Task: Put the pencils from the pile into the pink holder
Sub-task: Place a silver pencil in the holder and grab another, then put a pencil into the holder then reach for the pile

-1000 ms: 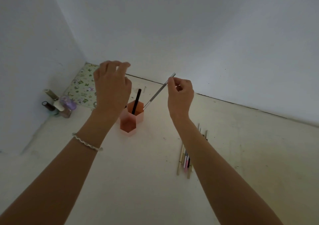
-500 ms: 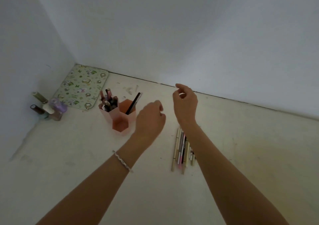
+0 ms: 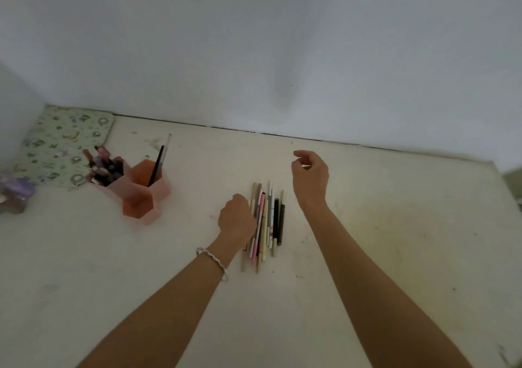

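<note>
Head view: left hand (image 3: 236, 218) at the pencil pile (image 3: 267, 220), right hand (image 3: 310, 175) idle beyond it.
The left hand's fingers curl down, hidden; whether they grip a pencil is unclear. The right hand, loosely curled, holds nothing. The pink holder (image 3: 147, 191) stands well left of both hands.

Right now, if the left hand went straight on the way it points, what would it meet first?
The left hand would meet the pencil pile first; it may already be touching.

Home desk (image 3: 367, 226) corner: pink holder (image 3: 158, 189), floral mat (image 3: 56, 144), white walls (image 3: 254, 42).
</note>
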A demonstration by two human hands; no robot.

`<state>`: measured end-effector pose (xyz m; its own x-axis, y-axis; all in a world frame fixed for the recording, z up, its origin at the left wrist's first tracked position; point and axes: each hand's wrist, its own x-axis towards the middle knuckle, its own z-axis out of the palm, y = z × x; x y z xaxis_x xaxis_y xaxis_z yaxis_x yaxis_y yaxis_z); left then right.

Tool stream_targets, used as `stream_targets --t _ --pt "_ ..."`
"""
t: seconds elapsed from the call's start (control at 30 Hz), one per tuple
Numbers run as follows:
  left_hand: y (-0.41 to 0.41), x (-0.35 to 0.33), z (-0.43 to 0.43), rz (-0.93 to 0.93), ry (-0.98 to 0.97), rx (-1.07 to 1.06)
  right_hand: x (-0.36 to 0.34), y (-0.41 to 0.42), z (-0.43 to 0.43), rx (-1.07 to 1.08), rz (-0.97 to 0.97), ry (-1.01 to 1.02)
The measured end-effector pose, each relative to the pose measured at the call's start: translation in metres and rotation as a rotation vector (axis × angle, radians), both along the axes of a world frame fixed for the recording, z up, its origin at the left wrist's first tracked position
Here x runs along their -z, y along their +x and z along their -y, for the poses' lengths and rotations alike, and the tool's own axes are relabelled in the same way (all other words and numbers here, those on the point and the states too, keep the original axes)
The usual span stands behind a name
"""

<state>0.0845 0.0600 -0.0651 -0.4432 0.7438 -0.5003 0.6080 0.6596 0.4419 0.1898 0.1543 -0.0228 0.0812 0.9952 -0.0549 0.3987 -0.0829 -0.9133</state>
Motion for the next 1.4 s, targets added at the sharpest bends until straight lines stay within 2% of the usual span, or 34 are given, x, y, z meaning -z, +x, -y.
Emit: stream_targets --t 0.13,0.23,0.33,0.47,0.6,0.67,0.77,0.83,0.93,1.03,1.13,1.23,1.3,1.4 --pt "-0.009 0.002 -0.003 0.052 -0.01 -0.021 0.018 0.013 -0.001 -0.017 0.12 -0.121" --pt "-0.019 -0.006 -0.002 0.089 0.069 -0.064 0.036 0.026 -0.001 -0.081 0.323 -0.263" --pt "-0.037 -0.027 -0.008 0.164 0.292 -0.172 0.053 0.029 0.007 -0.178 0.479 -0.329" --pt "-0.062 -0.066 -0.013 0.232 0.625 -0.226 0.069 0.021 0.019 -0.228 0.625 -0.294" --pt "-0.093 -0.095 -0.006 0.084 0.818 -0.247 0.059 0.01 0.016 -0.205 0.632 -0.273" --pt "-0.119 -0.106 0.002 -0.034 0.888 -0.284 0.038 0.0 0.008 -0.141 0.539 -0.175" --pt "-0.157 -0.112 0.014 -0.193 0.917 -0.309 -0.005 -0.026 0.004 -0.043 0.21 0.033" --pt "-0.17 -0.108 0.021 -0.294 0.858 -0.272 -0.028 -0.05 0.008 -0.047 -0.008 0.137" --pt "-0.171 -0.098 0.026 -0.408 0.725 -0.159 -0.046 -0.085 0.022 -0.083 -0.227 0.164" --pt "-0.172 -0.094 0.028 -0.356 0.706 -0.14 -0.051 -0.109 0.04 -0.19 -0.288 0.182" --pt "-0.18 -0.107 0.031 -0.249 0.91 -0.289 -0.05 -0.123 0.05 -0.229 -0.304 0.242" --pt "-0.19 -0.118 0.034 -0.346 1.038 -0.278 -0.051 -0.129 0.053 -0.186 -0.341 0.248" --pt "-0.191 -0.113 0.036 -0.374 0.973 -0.21 -0.051 -0.132 0.055 -0.158 -0.367 0.245" --pt "-0.186 -0.093 0.04 -0.439 0.746 -0.081 -0.05 -0.137 0.06 -0.156 -0.384 0.25"
